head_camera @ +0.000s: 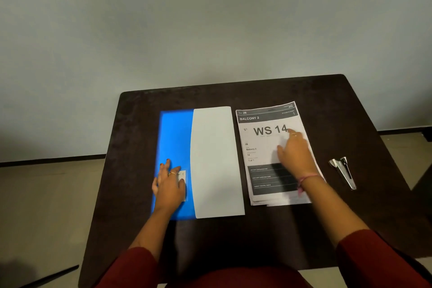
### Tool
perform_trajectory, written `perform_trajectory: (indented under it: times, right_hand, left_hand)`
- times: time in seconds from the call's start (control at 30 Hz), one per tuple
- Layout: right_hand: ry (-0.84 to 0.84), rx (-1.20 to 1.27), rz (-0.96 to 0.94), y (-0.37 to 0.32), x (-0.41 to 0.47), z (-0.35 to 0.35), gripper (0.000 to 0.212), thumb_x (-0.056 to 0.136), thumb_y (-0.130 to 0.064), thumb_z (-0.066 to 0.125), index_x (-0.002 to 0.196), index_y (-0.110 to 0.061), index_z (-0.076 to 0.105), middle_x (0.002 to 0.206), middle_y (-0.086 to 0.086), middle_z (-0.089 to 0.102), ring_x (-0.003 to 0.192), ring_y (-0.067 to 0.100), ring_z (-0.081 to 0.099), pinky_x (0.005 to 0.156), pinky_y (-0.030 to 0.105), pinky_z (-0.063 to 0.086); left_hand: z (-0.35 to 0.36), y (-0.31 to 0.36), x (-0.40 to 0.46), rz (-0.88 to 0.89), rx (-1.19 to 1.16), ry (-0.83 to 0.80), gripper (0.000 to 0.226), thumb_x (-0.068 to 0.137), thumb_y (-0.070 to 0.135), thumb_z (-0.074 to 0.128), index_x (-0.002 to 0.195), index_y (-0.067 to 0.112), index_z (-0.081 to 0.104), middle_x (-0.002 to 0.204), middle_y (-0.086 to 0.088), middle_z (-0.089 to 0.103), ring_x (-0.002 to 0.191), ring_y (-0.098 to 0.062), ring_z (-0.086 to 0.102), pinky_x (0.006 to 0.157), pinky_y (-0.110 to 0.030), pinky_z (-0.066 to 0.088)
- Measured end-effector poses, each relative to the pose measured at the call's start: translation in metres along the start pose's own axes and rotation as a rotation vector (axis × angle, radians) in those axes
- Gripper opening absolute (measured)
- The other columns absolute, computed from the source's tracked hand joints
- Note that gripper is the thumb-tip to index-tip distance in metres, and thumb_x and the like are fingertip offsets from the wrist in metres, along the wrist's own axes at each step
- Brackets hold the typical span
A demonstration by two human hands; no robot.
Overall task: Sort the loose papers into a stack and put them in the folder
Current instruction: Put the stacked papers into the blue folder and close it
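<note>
Both hands lie flat, left hand (169, 182) on the folder (175, 138), right hand (295, 152) at three o'clock pressing limp, slide-prone papers (264, 147), best gathered by their edges

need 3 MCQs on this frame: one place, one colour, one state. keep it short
1. Where does the stapler lie?
A. right of the paper stack
B. on the folder
C. left of the folder

2. What colour is the folder?
A. red
B. blue
C. green

3. How is the right hand?
A. lifted clear of the table
B. curled round the stapler
C. flat on the paper stack

Key: 1 A, it lies on the table beyond the stack's right edge. 2 B, the panel under the left hand is bright blue. 3 C, its fingers lie straight on the top sheet.
</note>
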State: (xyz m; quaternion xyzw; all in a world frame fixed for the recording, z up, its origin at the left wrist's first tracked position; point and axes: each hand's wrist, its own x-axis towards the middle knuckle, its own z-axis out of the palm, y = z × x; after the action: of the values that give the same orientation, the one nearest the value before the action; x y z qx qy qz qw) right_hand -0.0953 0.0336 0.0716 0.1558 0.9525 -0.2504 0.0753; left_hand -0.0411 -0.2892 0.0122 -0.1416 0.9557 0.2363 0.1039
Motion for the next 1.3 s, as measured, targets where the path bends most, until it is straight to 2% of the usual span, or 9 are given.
perform_trajectory:
  times: [0.2, 0.37, 0.53, 0.6, 0.73, 0.93, 1.07, 1.2, 1.3]
  right_hand:
    - [-0.169, 0.025, -0.303, -0.078, -0.055, 0.095, 0.066, 0.095, -0.034, 0.050, 0.149, -0.010, 0.022, 0.155, 0.011, 0.023, 0.143, 0.025, 0.022, 0.117, 0.035, 0.021]
    - [-0.240, -0.152, -0.281, -0.122, -0.066, 0.143, 0.086, 0.095, -0.052, 0.043, 0.150, -0.001, 0.001, 0.158, 0.020, -0.001, 0.147, 0.032, 0.002, 0.118, 0.035, 0.010]
    - [-0.302, -0.406, -0.200, -0.144, -0.057, 0.155, 0.093, 0.093, -0.061, 0.035, 0.148, 0.007, 0.001, 0.153, 0.032, 0.011, 0.143, 0.044, 0.014, 0.110, 0.042, 0.034]
    - [-0.319, -0.478, -0.202, -0.149, -0.053, 0.154, 0.090, 0.095, -0.060, 0.033, 0.147, 0.008, 0.005, 0.151, 0.035, 0.015, 0.141, 0.046, 0.018, 0.106, 0.043, 0.038]
    - [-0.353, -0.588, -0.217, -0.161, -0.048, 0.150, 0.080, 0.099, -0.051, 0.030, 0.146, 0.011, 0.009, 0.149, 0.036, 0.019, 0.139, 0.050, 0.019, 0.114, 0.050, 0.025]
    - [-0.417, -0.764, -0.161, -0.175, -0.036, 0.167, 0.062, 0.099, -0.018, 0.047, 0.148, 0.004, 0.015, 0.152, 0.029, 0.020, 0.134, 0.055, 0.025, 0.109, 0.060, 0.025]
    - [-0.457, -0.817, -0.196, -0.180, -0.033, 0.160, 0.064, 0.099, -0.015, 0.048, 0.149, 0.002, 0.011, 0.154, 0.026, 0.017, 0.135, 0.056, 0.023, 0.110, 0.061, 0.025]
    - [-0.404, -0.791, -0.256, -0.175, -0.036, 0.161, 0.064, 0.098, -0.009, 0.048, 0.148, 0.002, 0.010, 0.153, 0.025, 0.018, 0.132, 0.058, 0.024, 0.109, 0.062, 0.025]
    - [-0.434, -0.753, -0.286, -0.171, -0.034, 0.160, 0.065, 0.098, -0.011, 0.047, 0.150, 0.001, 0.010, 0.155, 0.024, 0.016, 0.133, 0.059, 0.021, 0.109, 0.064, 0.022]
  left_hand:
    - [-0.001, -0.007, 0.000, 0.038, 0.082, -0.162, 0.055, 0.094, 0.030, 0.046, 0.147, 0.023, 0.031, 0.161, -0.001, 0.002, 0.148, -0.018, -0.002, 0.117, -0.048, -0.001]
    - [0.004, -0.012, 0.005, 0.065, 0.196, -0.269, 0.067, 0.095, 0.044, 0.042, 0.152, 0.024, 0.012, 0.160, -0.006, -0.011, 0.147, -0.026, -0.011, 0.115, -0.054, -0.005]
    - [0.005, -0.012, 0.007, 0.117, 0.331, -0.347, 0.063, 0.098, 0.048, 0.031, 0.151, 0.038, -0.003, 0.158, -0.011, -0.020, 0.146, -0.031, -0.015, 0.113, -0.059, -0.002]
    - [0.003, -0.012, 0.010, 0.109, 0.308, -0.345, 0.063, 0.097, 0.047, 0.036, 0.151, 0.040, 0.003, 0.159, -0.010, -0.016, 0.146, -0.031, -0.011, 0.113, -0.059, 0.000]
    - [0.000, -0.007, 0.018, 0.071, 0.219, -0.322, 0.068, 0.091, 0.044, 0.051, 0.149, 0.040, 0.017, 0.158, -0.009, -0.005, 0.146, -0.030, -0.002, 0.114, -0.059, 0.007]
    - [-0.007, -0.001, 0.029, 0.060, 0.305, -0.453, 0.083, 0.088, 0.045, 0.059, 0.149, 0.044, 0.002, 0.156, -0.003, -0.023, 0.144, -0.036, -0.006, 0.112, -0.062, 0.014]
    - [-0.006, 0.003, 0.031, 0.083, 0.376, -0.502, 0.089, 0.091, 0.040, 0.057, 0.151, 0.034, -0.008, 0.152, 0.009, -0.034, 0.141, -0.041, -0.004, 0.109, -0.066, 0.021]
    - [0.012, 0.002, 0.051, 0.117, 0.439, -0.535, 0.100, 0.084, 0.043, 0.064, 0.152, 0.025, -0.006, 0.159, 0.005, -0.018, 0.144, -0.041, 0.000, 0.103, -0.071, 0.025]
    - [0.013, 0.009, 0.056, -0.010, 0.427, -0.553, 0.095, 0.083, 0.032, 0.064, 0.152, 0.032, -0.002, 0.159, -0.009, -0.005, 0.141, -0.046, 0.013, 0.105, -0.068, 0.027]
